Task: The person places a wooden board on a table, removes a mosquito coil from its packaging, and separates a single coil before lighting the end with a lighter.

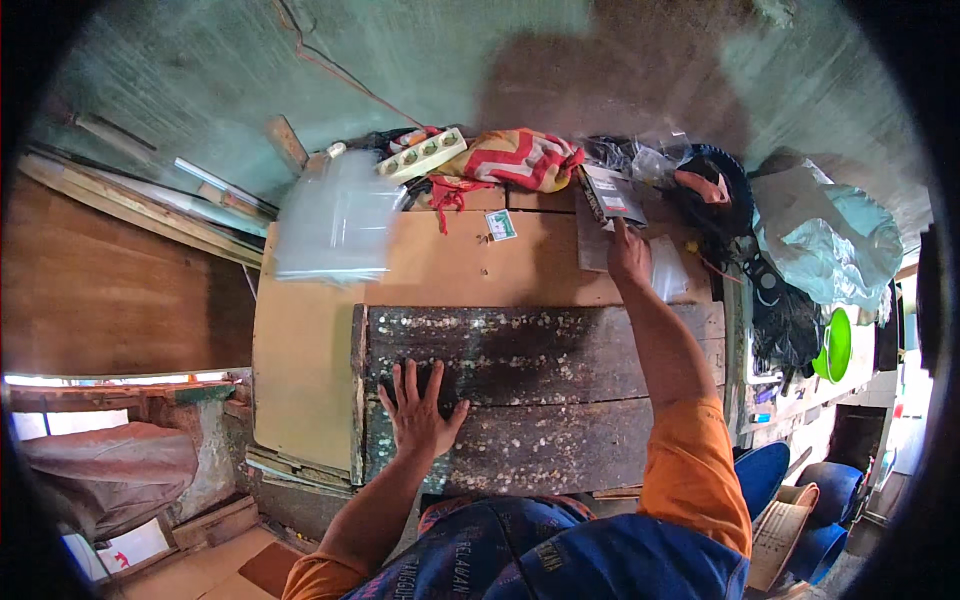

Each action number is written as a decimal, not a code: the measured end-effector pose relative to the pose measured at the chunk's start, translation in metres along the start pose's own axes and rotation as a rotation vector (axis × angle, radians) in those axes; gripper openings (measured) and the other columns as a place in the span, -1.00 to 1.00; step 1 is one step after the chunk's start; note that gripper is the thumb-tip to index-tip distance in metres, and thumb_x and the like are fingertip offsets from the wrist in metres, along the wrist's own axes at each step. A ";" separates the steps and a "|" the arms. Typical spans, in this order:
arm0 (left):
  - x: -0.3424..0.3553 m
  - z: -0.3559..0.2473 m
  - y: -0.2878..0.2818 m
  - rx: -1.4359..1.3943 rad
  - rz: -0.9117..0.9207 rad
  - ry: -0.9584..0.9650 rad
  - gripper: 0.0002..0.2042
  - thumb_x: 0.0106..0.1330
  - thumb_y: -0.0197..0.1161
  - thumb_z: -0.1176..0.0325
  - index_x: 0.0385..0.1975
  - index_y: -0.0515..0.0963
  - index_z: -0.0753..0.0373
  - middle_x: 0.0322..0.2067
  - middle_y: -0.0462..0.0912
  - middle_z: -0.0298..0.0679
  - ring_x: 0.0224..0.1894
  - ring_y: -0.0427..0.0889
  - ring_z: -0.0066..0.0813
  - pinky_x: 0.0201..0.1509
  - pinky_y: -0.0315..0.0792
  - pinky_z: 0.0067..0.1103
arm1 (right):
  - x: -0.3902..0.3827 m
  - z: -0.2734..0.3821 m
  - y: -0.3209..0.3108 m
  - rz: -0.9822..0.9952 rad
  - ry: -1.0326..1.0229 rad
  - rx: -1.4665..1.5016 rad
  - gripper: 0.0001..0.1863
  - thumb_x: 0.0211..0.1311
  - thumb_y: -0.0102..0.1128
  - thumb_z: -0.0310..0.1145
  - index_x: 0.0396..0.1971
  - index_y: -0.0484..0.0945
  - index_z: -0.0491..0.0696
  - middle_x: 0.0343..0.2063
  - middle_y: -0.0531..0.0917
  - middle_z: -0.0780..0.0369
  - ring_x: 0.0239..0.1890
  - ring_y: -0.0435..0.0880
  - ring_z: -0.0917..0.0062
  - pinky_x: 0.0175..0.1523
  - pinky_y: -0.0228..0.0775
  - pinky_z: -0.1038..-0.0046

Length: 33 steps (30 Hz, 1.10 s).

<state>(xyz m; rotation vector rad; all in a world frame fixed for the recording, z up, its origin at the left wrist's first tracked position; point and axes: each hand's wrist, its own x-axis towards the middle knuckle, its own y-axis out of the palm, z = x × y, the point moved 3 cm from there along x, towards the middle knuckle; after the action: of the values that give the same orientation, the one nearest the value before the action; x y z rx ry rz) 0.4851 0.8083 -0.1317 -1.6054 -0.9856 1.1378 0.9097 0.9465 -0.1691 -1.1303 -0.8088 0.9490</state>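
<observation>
My left hand (420, 420) lies flat with its fingers spread on a dark, worn wooden board (540, 440) speckled with pale spots. My right hand (629, 256) reaches to the far right, its fingers closed at the near edge of a flat grey packet (616, 193). What sits between those fingers is too small to make out. A dark patterned strip (590, 196) runs along the packet's left side. Clear plastic sheets (668, 268) lie beside my right wrist.
The tan tabletop (300, 370) carries a stack of clear plastic bags (335, 225), a white power strip (422, 156), a red and yellow cloth (520, 160) and a small green-white card (501, 225). To the right are black plastic bags (790, 325) and a green bowl (836, 346).
</observation>
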 end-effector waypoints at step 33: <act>0.029 0.009 0.007 -0.053 0.029 0.020 -0.21 0.14 0.19 -0.16 0.35 0.08 -0.06 0.35 -0.12 0.06 0.41 -0.25 0.11 0.35 -0.39 0.13 | 0.056 0.002 0.054 -0.190 -0.112 -0.246 -0.43 0.09 0.03 -0.42 0.18 0.30 0.11 -0.15 0.49 0.20 -0.09 0.52 0.25 -0.08 0.44 0.23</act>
<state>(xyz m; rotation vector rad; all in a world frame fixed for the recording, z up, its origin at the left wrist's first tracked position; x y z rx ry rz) 0.4845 0.8360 -0.1470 -1.6751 -0.9895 1.1209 0.9190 1.0063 -0.2174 -1.1943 -1.1274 0.7736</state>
